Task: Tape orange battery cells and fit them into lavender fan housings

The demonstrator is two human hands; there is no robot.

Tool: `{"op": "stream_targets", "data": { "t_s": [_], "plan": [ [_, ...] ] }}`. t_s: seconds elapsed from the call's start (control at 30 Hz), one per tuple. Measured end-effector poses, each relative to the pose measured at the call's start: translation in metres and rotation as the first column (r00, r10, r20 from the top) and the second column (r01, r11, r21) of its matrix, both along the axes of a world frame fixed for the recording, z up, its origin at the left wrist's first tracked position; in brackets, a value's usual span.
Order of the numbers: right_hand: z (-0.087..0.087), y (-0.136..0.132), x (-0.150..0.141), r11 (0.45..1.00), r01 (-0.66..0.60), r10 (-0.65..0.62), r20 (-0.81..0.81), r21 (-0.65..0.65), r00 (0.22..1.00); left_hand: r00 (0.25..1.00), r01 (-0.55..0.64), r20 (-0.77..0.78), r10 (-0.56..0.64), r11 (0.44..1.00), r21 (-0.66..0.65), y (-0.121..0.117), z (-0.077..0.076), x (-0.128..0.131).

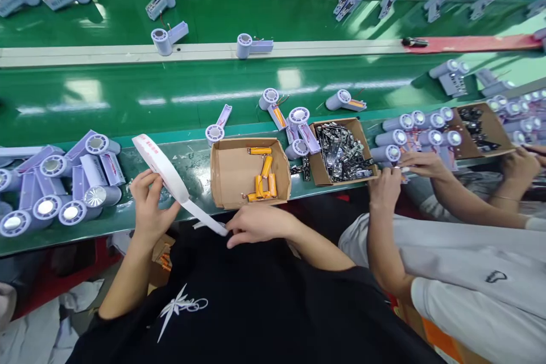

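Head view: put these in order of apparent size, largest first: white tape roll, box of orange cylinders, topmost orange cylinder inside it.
1. Box of orange cylinders
2. White tape roll
3. Topmost orange cylinder

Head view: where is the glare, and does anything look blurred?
Head view: pale glare patches lie on the green belt; lavender casings at the far upper right look soft and smeared; the roll of white tape looks fairly crisp.

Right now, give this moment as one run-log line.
left hand: holds tape roll | right hand: holds tape strip | cardboard box: orange batteries inside
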State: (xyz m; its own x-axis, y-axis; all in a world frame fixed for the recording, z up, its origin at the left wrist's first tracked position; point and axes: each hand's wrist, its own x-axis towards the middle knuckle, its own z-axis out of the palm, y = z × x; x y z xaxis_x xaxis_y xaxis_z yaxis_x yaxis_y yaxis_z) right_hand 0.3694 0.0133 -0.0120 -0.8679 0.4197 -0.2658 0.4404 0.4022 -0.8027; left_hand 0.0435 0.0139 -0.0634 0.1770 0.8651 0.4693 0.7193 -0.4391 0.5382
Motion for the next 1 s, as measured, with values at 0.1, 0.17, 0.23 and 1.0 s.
{"op": "stream_targets", "data": {
  "t_s": [0.1, 0.17, 0.23, 1.0],
  "plan": [
    [0.007, 0.014, 0.033, 0.948, 0.256, -0.277, 0.094, 0.19, 0.956, 0.996, -0.065, -0.051, 0.072, 0.99, 0.123, 0.0, -0.003, 0.009],
    [0.008, 0.023, 0.049, 0.839, 0.376, -0.473, 0.187, 0.394, 0.861, 0.996, -0.047, -0.065, 0.057, 0.988, 0.148, 0.0, -0.003, 0.016],
    [0.003, 0.031, 0.058, 0.814, 0.288, -0.484, 0.316, 0.505, 0.816, 0.996, -0.008, -0.084, 0.022, 0.987, 0.163, 0.002, -0.002, 0.022],
    [0.014, 0.038, 0.03, 0.771, 0.629, -0.606, -0.189, 0.098, 0.772, 0.853, 0.277, -0.456, -0.252, 0.961, -0.012, 0.0, 0.021, 0.049]
  ]
}}
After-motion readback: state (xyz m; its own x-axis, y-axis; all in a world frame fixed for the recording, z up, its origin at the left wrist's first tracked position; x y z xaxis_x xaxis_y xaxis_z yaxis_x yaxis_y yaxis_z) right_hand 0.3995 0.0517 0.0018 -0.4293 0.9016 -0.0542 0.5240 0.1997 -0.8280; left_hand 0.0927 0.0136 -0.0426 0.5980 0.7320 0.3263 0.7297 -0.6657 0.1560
